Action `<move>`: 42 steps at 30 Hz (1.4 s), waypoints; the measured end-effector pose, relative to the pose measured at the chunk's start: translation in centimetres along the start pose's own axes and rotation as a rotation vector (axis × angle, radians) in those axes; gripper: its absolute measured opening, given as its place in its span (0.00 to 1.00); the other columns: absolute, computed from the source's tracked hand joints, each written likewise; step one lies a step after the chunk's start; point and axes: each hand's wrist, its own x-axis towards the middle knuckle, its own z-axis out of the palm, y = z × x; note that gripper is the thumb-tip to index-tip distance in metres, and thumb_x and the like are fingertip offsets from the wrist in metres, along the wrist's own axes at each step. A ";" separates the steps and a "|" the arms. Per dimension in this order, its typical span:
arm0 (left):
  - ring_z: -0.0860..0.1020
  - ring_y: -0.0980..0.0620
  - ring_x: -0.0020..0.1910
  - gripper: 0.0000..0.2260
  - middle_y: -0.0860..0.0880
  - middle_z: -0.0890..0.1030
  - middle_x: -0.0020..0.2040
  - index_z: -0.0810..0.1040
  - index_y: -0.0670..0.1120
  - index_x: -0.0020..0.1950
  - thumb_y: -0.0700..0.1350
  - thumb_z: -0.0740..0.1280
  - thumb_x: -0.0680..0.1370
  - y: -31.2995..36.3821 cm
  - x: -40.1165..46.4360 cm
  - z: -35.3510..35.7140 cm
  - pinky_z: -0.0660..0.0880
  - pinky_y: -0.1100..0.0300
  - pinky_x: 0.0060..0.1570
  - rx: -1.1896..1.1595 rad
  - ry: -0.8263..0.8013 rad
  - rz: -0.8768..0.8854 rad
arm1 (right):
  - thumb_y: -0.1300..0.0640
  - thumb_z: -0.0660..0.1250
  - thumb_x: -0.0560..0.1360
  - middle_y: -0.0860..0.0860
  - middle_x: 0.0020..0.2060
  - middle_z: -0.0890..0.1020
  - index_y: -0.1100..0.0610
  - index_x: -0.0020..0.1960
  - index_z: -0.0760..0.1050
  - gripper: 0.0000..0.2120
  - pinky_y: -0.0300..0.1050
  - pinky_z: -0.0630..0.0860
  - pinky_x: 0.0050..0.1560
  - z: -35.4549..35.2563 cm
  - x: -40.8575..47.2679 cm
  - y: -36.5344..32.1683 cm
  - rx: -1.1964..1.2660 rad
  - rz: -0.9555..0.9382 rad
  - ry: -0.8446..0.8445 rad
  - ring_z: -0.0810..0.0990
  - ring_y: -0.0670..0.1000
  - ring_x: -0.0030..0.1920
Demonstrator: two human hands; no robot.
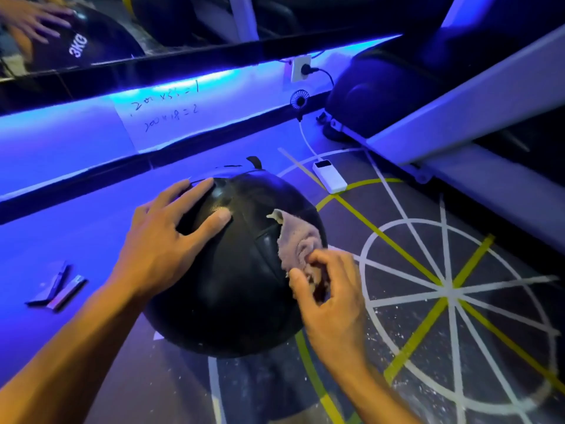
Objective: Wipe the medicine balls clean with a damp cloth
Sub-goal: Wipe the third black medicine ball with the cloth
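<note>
A large black medicine ball (241, 289) sits on the gym floor in front of me. My left hand (171, 240) lies spread on the ball's upper left side, fingers straight. My right hand (327, 292) pinches a small greyish cloth (298, 243) against the ball's right side. The cloth's upper part lies flat on the ball's surface; its lower part is bunched under my fingers.
A wall mirror (183, 35) behind reflects the ball with "3KG" lettering. A white power bank (330, 176) with cable lies on the floor behind the ball. A small fan (299, 101), a wall socket (301, 68), a machine frame (443, 117) at right, small flat pieces (58, 290) at left.
</note>
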 end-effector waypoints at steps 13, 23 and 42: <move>0.51 0.44 0.83 0.43 0.56 0.55 0.84 0.58 0.68 0.80 0.82 0.57 0.68 1.8 -2.2 2.2 0.55 0.36 0.78 0.192 -0.052 0.244 | 0.52 0.65 0.79 0.44 0.44 0.71 0.50 0.44 0.71 0.06 0.45 0.68 0.43 0.2 3.6 2.1 0.004 0.189 0.057 0.75 0.50 0.44; 0.58 0.46 0.81 0.39 0.56 0.60 0.82 0.61 0.66 0.80 0.80 0.56 0.72 1.6 -1.8 0.5 0.62 0.37 0.76 0.378 -0.049 0.288 | 0.54 0.62 0.80 0.51 0.37 0.75 0.54 0.41 0.69 0.09 0.55 0.69 0.43 2.1 0.2 7.5 0.121 0.558 0.013 0.73 0.58 0.40; 0.65 0.39 0.72 0.39 0.51 0.71 0.69 0.69 0.69 0.73 0.82 0.60 0.64 -2.4 4.7 -3.5 0.65 0.46 0.68 0.160 0.144 -0.321 | 0.59 0.65 0.73 0.57 0.50 0.72 0.58 0.46 0.74 0.04 0.56 0.69 0.47 8.1 2.8 -1.1 -0.201 -0.458 -0.323 0.70 0.59 0.47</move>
